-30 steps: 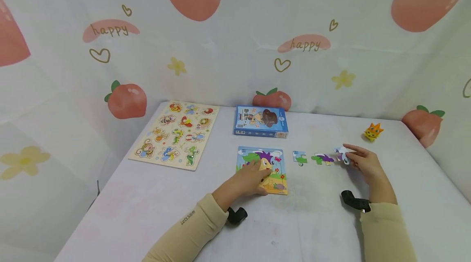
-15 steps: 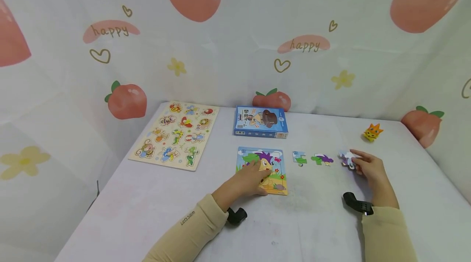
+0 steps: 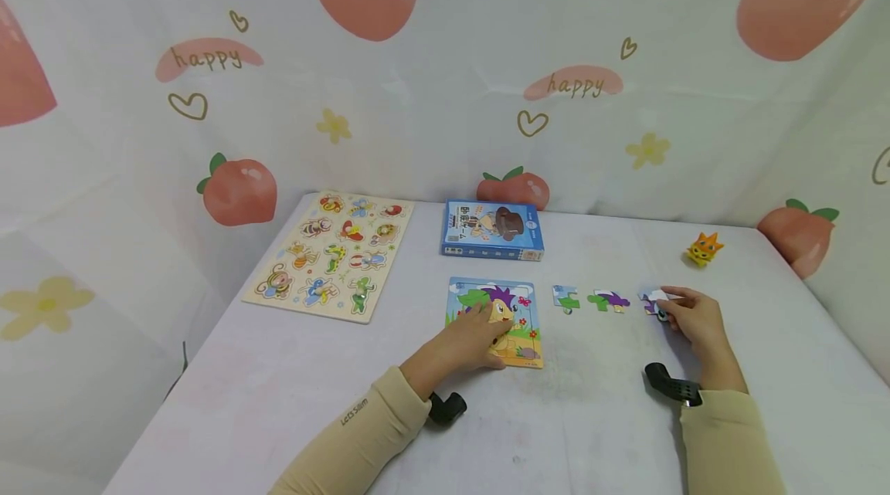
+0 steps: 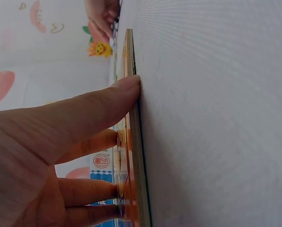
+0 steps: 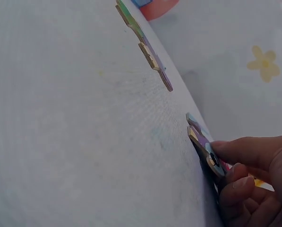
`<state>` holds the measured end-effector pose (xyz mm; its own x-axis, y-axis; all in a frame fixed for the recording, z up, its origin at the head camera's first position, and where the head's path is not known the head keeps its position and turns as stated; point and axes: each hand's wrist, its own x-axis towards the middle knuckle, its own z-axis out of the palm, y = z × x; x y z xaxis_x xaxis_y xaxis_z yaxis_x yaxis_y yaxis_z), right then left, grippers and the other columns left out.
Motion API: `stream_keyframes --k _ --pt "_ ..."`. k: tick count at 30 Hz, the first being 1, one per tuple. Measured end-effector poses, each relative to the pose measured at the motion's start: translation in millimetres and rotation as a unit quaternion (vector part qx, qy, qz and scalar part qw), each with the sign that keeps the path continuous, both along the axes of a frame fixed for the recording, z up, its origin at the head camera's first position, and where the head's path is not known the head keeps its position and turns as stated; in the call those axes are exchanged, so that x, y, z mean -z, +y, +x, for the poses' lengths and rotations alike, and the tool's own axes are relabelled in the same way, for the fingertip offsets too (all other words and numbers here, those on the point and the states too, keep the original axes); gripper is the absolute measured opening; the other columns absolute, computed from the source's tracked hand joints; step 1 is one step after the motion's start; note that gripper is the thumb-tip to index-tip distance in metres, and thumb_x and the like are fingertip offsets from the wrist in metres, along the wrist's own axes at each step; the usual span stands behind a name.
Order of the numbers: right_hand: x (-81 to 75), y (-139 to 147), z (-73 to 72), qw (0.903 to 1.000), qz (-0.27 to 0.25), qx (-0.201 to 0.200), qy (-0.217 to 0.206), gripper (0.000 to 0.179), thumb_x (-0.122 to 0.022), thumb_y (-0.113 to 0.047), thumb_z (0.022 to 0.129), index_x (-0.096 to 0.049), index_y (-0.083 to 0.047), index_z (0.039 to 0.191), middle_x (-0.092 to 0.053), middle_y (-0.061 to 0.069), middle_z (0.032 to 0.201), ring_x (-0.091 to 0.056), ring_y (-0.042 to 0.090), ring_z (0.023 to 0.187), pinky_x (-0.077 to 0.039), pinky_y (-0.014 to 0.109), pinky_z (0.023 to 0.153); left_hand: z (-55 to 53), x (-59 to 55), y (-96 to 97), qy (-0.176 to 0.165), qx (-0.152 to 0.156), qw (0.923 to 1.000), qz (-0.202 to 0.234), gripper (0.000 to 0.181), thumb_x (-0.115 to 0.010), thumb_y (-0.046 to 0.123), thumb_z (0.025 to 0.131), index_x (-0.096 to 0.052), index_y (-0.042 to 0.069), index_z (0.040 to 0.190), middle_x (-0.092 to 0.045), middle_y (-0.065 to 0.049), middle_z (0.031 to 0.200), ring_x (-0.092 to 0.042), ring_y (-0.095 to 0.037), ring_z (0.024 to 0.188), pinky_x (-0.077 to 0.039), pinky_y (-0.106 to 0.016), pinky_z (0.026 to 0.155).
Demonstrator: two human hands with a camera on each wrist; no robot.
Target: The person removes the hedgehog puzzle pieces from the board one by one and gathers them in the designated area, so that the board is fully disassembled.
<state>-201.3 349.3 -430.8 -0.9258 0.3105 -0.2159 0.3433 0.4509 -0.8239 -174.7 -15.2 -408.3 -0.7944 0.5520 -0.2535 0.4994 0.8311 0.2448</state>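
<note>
My left hand [image 3: 471, 337] rests on a square jigsaw puzzle [image 3: 532, 317] with a cartoon hedgehog. In the left wrist view, the fairly straight fingers [image 4: 91, 189] press its face and the thumb lies at its near edge. My right hand [image 3: 698, 319] pinches a loose puzzle piece [image 3: 650, 300], white, purple and light blue, between thumb and fingers. In the right wrist view this piece [image 5: 203, 144] is low over the white tabletop, slightly tilted. Two other puzzle pieces lie between the hands: a blue-green one [image 3: 565, 297] beside the puzzle and a green-purple one [image 3: 610, 300].
Behind the puzzle lies a blue game box [image 3: 492, 231]. A wooden board with insect pictures [image 3: 334, 255] lies at the back left. A small orange and yellow toy figure [image 3: 705, 249] stands at the back right, beyond my right hand. A patterned cloth [image 3: 431, 116] hangs behind the table.
My right hand has shifted slightly right and toward me with its puzzle piece, which now sits lower and flatter beside the other two. My left hand has stayed on the puzzle.
</note>
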Motion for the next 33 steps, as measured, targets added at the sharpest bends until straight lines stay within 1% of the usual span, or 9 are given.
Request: stream_keyframes --k 5,12,19,24,28,33 --pt "0.3 -1.0 0.5 0.9996 0.027 -0.006 0.0 0.046 -0.054 -0.016 0.092 -0.043 0.007 0.131 -0.05 -0.01 0.075 -0.05 0.003 0.055 -0.048 0.02 0.051 0.1 -1.3 0.2 0.0 0.0 1.0 0.001 0.067 -0.067 0.043 0.082 -0.042 0.024 0.141 -0.029 -0.014 0.152 -0.025 -0.031 0.141 -0.029 -0.043 0.113" --pt "2.0 -1.2 1.2 0.9994 0.031 -0.012 0.002 0.046 -0.054 -0.016 0.092 -0.042 0.009 0.129 -0.051 -0.007 0.074 -0.051 0.004 0.052 -0.048 0.021 0.05 1.3 -2.2 0.6 -0.005 -0.005 1.0 0.002 0.066 -0.068 0.042 0.082 -0.042 0.025 0.141 -0.029 -0.014 0.152 -0.025 -0.03 0.142 -0.028 -0.042 0.114" --pt "2.1 -0.4 2.3 0.9964 0.074 -0.042 0.0 0.045 -0.056 -0.018 0.092 -0.043 0.009 0.126 -0.047 0.003 0.082 -0.049 0.005 0.055 -0.047 0.021 0.051 2.2 -2.4 0.6 0.002 -0.001 1.0 0.0 0.066 -0.068 0.042 0.082 -0.043 0.024 0.141 -0.03 -0.014 0.151 -0.026 -0.031 0.141 -0.03 -0.042 0.113" --pt "2.8 1.8 2.3 0.9954 0.084 -0.046 0.002 0.043 -0.057 -0.016 0.091 -0.046 0.011 0.123 -0.048 0.002 0.078 -0.05 0.004 0.054 -0.048 0.021 0.05 2.3 -2.5 0.3 0.004 0.002 1.0 -0.003 0.066 -0.067 0.043 0.083 -0.042 0.024 0.141 -0.029 -0.015 0.151 -0.026 -0.031 0.141 -0.03 -0.042 0.113" --pt "3.0 2.9 2.0 0.9954 0.082 -0.049 0.001 0.047 -0.058 -0.017 0.091 -0.046 0.01 0.126 -0.047 0.001 0.078 -0.05 0.004 0.054 -0.048 0.02 0.051 2.7 -2.4 0.0 0.004 0.002 1.0 -0.002 0.066 -0.066 0.043 0.083 -0.042 0.024 0.141 -0.029 -0.015 0.151 -0.026 -0.032 0.141 -0.029 -0.042 0.113" --pt "2.0 2.1 1.9 0.9953 0.081 -0.053 0.004 0.046 -0.058 -0.016 0.091 -0.047 0.01 0.127 -0.046 0.001 0.078 -0.049 0.004 0.055 -0.048 0.019 0.051 3.1 -3.3 0.0 0.003 0.0 1.0 -0.001 0.066 -0.066 0.043 0.083 -0.042 0.024 0.141 -0.029 -0.015 0.152 -0.026 -0.031 0.141 -0.029 -0.042 0.113"
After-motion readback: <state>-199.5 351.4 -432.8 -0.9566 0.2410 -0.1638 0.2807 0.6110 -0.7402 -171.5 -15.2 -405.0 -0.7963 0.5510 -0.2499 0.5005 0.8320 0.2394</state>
